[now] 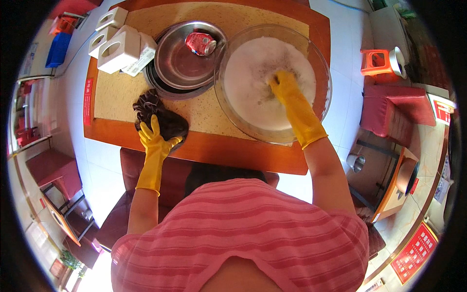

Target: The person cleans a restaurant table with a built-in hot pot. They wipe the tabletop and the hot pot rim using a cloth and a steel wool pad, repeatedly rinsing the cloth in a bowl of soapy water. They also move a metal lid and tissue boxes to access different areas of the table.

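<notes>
My left hand [155, 140], in a yellow rubber glove, lies spread over a bunched dark brown cloth [171, 124] with a ruffled end, near the table's front edge. To the right stands a large clear basin [233, 126] of water covered by pale foam [251, 106]. My right hand [284, 83], gloved the same way, is curled at the foam's surface inside the basin. The foam looks greyish and thin around its fingers. Whether those fingers hold something under the suds is hidden.
A steel bowl [175, 71] holding a red drink can [200, 43] sits in a dark pan [160, 91] left of the basin. Several white tissue boxes [120, 49] crowd the wooden table's [204, 142] left side. An orange stool [375, 62] and red seats [388, 109] stand beyond its right side.
</notes>
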